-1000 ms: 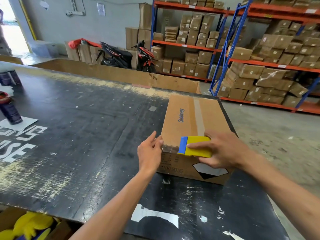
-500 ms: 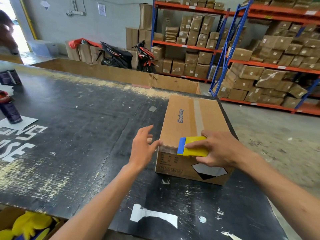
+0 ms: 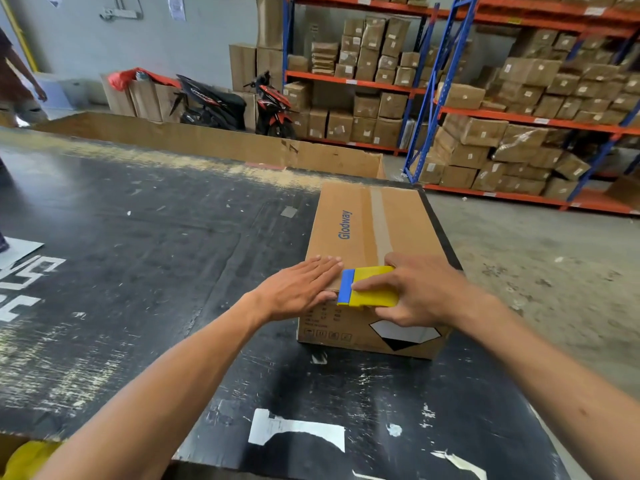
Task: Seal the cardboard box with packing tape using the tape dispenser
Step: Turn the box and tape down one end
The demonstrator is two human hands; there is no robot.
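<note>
A brown cardboard box [image 3: 360, 223] printed "Glodway" lies on the black worktable [image 3: 138, 237] near its right edge. A strip of clear tape [image 3: 380, 223] runs along the top seam toward me. My right hand [image 3: 426, 289] grips a yellow and blue tape dispenser [image 3: 367, 289] at the box's near top edge. My left hand [image 3: 298, 289] lies flat, fingers together, on the box's near left corner, just beside the dispenser's blue end. The dispenser's tape roll is hidden under my right hand.
A low cardboard wall [image 3: 221, 143] lines the table's far side. Blue and orange racks [image 3: 512, 116] filled with cartons stand behind, with two scooters [image 3: 242, 102] by the wall. A person [image 3: 17, 74] walks at far left. Bare concrete floor [image 3: 540, 265] lies right of the table.
My left hand left the box's front corner, lifted with fingers spread, then came down flat on the box top beside the dispenser. My right hand kept the dispenser at the near edge.
</note>
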